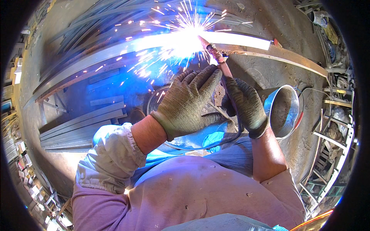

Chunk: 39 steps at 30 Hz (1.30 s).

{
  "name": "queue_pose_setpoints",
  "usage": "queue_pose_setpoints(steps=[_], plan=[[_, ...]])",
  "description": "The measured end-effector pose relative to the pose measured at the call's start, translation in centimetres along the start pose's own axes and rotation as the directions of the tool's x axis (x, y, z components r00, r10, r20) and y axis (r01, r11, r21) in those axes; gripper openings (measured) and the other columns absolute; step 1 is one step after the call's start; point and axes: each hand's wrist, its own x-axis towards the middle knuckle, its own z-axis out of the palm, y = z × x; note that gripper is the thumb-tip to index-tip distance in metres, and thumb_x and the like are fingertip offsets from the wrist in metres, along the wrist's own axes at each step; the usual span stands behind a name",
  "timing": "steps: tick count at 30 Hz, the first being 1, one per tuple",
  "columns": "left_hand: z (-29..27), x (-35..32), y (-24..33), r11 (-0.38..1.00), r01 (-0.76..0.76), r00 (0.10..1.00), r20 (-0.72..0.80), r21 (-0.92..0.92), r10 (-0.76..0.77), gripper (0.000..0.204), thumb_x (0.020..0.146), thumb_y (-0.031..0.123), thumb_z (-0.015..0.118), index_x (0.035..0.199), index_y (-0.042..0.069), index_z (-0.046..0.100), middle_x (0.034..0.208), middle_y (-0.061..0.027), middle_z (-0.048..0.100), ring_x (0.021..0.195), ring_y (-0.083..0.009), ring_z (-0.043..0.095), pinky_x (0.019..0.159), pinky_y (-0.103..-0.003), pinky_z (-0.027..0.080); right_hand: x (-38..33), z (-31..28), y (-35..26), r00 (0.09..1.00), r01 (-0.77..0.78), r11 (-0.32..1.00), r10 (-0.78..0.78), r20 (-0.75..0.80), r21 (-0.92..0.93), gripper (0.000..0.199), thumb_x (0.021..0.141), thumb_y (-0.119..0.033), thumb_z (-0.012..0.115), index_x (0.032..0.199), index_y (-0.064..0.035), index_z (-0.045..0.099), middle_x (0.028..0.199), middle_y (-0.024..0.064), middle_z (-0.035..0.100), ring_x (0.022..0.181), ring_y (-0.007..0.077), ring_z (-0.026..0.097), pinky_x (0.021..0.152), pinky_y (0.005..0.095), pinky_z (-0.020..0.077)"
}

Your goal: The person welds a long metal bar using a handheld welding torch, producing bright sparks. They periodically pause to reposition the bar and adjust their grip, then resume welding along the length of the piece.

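My right hand (pixel 248 106), in a worn grey-green glove, is wrapped round the handle of a welding torch (pixel 226 70). The copper-coloured neck of the torch slants up and left to a blinding white arc. Sparks spray from there over a long pale metal bar (pixel 243 40), and the glare hides the tip and the spot being welded. My left hand (pixel 189 101), gloved too, is stretched out with its thumb apart. Its fingertips lie against or just beside the torch; I cannot tell which. A dark cable (pixel 227 140) curves down from the handle.
The bar lies along a brown rusty beam (pixel 285 58). Flat steel lengths (pixel 83 125) are stacked at the left, and more long strips (pixel 96 23) lie beyond. A metal bucket (pixel 294 115) stands right of my right hand. Metal frames (pixel 335 142) line the right side.
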Motion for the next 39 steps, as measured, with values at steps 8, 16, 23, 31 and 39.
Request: queue_pose_setpoints(steps=[8,16,23,31,39], plan=[[0.0,0.0,0.0,0.998,0.029,0.999,0.047,-0.057,-0.027,0.113,0.086,0.051,0.092,0.176,0.002,0.042,0.172,-0.0279,0.051,0.157,-0.0504,0.05,0.133,-0.06,0.037,-0.3,0.1,-0.7,1.0,-0.026,0.997,0.025,-0.017,-0.075,0.046,0.12,-0.05,0.065,0.123,-0.0054,0.077,0.08,0.0017,0.07,0.062,0.0076,0.061,0.056,0.0277,0.048],[0.0,-0.3,0.0,0.999,0.004,1.0,0.031,0.041,-0.006,0.113,0.087,0.053,0.09,0.176,0.003,0.042,0.175,-0.0258,0.049,0.156,-0.0507,0.051,0.134,-0.063,0.034,-0.1,-0.2,0.1,1.0,-0.002,0.999,0.002,-0.004,-0.046,0.046,0.119,-0.051,0.066,0.122,-0.0057,0.077,0.08,0.002,0.07,0.062,0.008,0.061,0.055,0.0282,0.0479],[0.2,-0.1,0.0,0.996,0.026,0.999,0.022,-0.081,-0.024,0.108,0.087,0.05,0.09,0.173,0.001,0.047,0.171,-0.0281,0.052,0.156,-0.051,0.051,0.132,-0.061,0.038,-0.2,0.2,-0.1,0.999,-0.034,0.999,0.034,-0.009,-0.013,0.046,0.119,-0.051,0.068,0.123,-0.0057,0.077,0.079,0.0004,0.069,0.061,0.0071,0.059,0.055,0.0271,0.0463],[0.3,-0.2,-0.2,1.0,0.005,1.0,0.017,-0.03,-0.004,0.111,0.083,0.047,0.093,0.173,0.001,0.046,0.171,-0.0265,0.054,0.153,-0.0486,0.055,0.132,-0.062,0.037,-0.2,0.4,-0.5,0.994,-0.098,0.995,0.097,-0.042,-0.018,0.048,0.118,-0.053,0.069,0.119,-0.0053,0.076,0.08,0.0009,0.069,0.061,0.0075,0.058,0.055,0.0275,0.0456],[0.1,-0.1,0.0,1.0,-0.009,0.999,0.034,0.027,0.008,0.109,0.087,0.052,0.09,0.173,0.002,0.045,0.172,-0.0258,0.053,0.151,-0.0511,0.056,0.133,-0.06,0.037,-0.4,0.0,-0.4,0.999,-0.041,0.998,0.041,0.003,-0.048,0.046,0.119,-0.051,0.066,0.113,-0.0057,0.074,0.078,0.0015,0.069,0.06,0.0079,0.059,0.054,0.0282,0.0458]])
